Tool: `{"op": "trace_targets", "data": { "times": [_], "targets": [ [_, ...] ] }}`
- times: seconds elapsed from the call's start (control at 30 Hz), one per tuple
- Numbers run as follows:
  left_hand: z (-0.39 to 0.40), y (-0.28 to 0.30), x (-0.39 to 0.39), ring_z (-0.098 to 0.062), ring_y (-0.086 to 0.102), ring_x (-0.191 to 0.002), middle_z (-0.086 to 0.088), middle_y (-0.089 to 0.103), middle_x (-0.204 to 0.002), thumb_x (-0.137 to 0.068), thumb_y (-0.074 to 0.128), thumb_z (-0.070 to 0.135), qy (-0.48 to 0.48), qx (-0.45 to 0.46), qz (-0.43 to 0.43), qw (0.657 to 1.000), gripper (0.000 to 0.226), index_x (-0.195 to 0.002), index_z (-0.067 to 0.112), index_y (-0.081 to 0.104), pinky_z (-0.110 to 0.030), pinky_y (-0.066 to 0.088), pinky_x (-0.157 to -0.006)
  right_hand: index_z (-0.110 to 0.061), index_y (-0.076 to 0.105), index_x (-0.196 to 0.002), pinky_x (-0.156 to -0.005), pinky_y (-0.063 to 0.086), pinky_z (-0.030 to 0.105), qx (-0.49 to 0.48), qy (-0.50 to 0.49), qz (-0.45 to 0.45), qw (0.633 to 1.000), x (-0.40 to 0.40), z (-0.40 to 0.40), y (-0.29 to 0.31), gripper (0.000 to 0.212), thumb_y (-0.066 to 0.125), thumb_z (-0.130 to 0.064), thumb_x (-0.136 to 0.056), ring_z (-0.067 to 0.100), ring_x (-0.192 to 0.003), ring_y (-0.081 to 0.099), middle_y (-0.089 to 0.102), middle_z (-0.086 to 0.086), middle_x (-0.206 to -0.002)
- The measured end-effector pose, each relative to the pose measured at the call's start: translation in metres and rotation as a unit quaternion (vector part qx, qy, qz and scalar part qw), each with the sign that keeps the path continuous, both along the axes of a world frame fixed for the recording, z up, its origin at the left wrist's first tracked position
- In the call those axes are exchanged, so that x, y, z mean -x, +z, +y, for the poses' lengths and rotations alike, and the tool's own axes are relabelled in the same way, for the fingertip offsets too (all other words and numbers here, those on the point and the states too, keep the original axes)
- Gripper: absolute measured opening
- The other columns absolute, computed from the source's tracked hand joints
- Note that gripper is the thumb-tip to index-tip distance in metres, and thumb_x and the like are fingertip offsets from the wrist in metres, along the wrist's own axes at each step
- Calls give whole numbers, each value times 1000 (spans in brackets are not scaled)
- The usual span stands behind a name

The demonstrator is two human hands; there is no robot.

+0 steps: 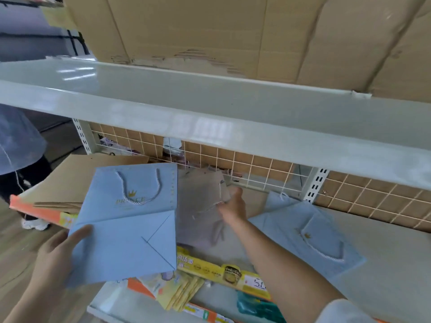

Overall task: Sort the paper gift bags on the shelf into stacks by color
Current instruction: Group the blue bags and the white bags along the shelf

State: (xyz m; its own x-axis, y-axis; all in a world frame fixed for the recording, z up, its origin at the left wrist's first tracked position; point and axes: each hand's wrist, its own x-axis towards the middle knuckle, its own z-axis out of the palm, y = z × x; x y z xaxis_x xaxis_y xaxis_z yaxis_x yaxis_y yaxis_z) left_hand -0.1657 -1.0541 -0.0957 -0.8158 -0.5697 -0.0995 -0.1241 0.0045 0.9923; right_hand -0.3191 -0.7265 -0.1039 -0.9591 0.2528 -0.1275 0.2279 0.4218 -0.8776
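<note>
My left hand (58, 255) holds a flat light-blue gift bag (130, 224) by its lower left edge, thumb on top; it has a white rope handle and a gold crown print. My right hand (234, 206) reaches onto the shelf and grips the right edge of a grey-beige gift bag (200, 206) lying flat. Another light-blue bag (307, 236) lies flat on the shelf to the right of my right arm. A brown paper bag (58, 205) lies at the left, partly under the blue bag I hold.
The white shelf (384, 264) has a wire grid back (256, 169) and a yellow-orange price strip (224, 273) along its front. An upper shelf (210, 108) with cardboard boxes (210, 31) overhangs. Flat cardboard (70, 173) lies left. A person (16, 145) stands at far left.
</note>
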Motion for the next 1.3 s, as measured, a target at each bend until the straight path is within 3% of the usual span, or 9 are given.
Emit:
{"op": "trace_targets", "data": {
  "times": [0.1, 0.27, 0.4, 0.57, 0.77, 0.87, 1.03, 1.17, 1.3],
  "targets": [
    [-8, 4, 21, -21, 59, -67, 15, 68, -68, -79, 71, 33, -38, -3, 6, 999, 6, -78, 27, 71, -34, 43, -63, -18, 51, -122, -75, 46, 28, -148, 52, 12, 988, 0, -12, -14, 34, 59, -13, -89, 28, -101, 60, 58, 9, -117],
    [-32, 11, 64, -23, 67, -68, 0, 73, -85, -78, 67, 23, -147, -34, -11, 988, 11, -88, 20, 72, -35, 51, -67, -34, 65, -116, -102, 34, 40, -346, 55, -43, 936, -4, -22, -18, 28, 48, -38, -94, 27, -132, 30, 39, 1, -138],
    [-12, 18, 100, -15, 59, -68, 5, 64, -77, -74, 65, 20, -212, -11, 4, 977, 3, -73, 22, 68, -28, 44, -63, -37, 58, -126, -110, 24, 42, -309, 60, -41, 948, -19, -19, -16, 34, 43, -35, -96, 23, -141, 16, 28, -2, -152],
    [46, 14, 128, -28, 72, -71, -6, 76, -83, -80, 66, 16, -318, -26, -25, 947, 12, -87, 22, 74, -38, 54, -65, -26, 62, -120, -104, 30, 34, -255, -69, 20, 964, -56, 17, -16, 34, 43, -15, -94, 22, -130, 35, 47, -3, -137],
    [150, 5, 136, -34, 63, -85, -13, 69, -91, -80, 67, 18, -352, -49, -39, 934, 2, -80, 18, 65, -39, 46, -71, -13, 66, -113, -97, 39, 33, -221, -225, 25, 949, -109, 94, -18, 40, 42, 6, -87, 28, -125, 43, 55, 8, -130],
    [201, 2, 131, -36, 64, -89, -16, 68, -92, -63, 63, 30, -366, -46, -53, 928, 33, -89, 11, 64, -48, 51, -75, -10, 66, -110, -86, 43, 35, -192, -269, 10, 944, -132, 134, -23, 39, 42, 7, -85, 32, -115, 48, 58, 14, -123],
    [272, -14, 118, -32, 63, -87, -12, 67, -93, -68, 69, 33, -364, 23, -80, 928, 32, -93, 16, 61, -41, 52, -75, -15, 66, -106, -75, 43, 33, -184, -285, -14, 941, -152, 183, -32, 40, 41, 7, -84, 29, -105, 52, 63, 10, -114],
    [308, -30, 108, -30, 56, -90, -10, 62, -103, -77, 70, 35, -348, 176, -120, 913, 45, -110, 15, 48, -37, 45, -75, -18, 65, -107, -79, 45, 31, -188, -254, -17, 949, -161, 206, -37, 39, 40, 3, -86, 24, -107, 52, 63, 4, -116],
    [332, -37, 95, -31, 41, -124, -8, 41, -131, -73, 71, 46, -335, 374, -106, 858, 73, -131, 17, 39, -39, 36, -97, -20, 63, -109, -85, 47, 31, -181, -205, -25, 962, -167, 223, -40, 39, 39, 0, -87, 23, -107, 54, 61, 2, -114]
  ]
}}
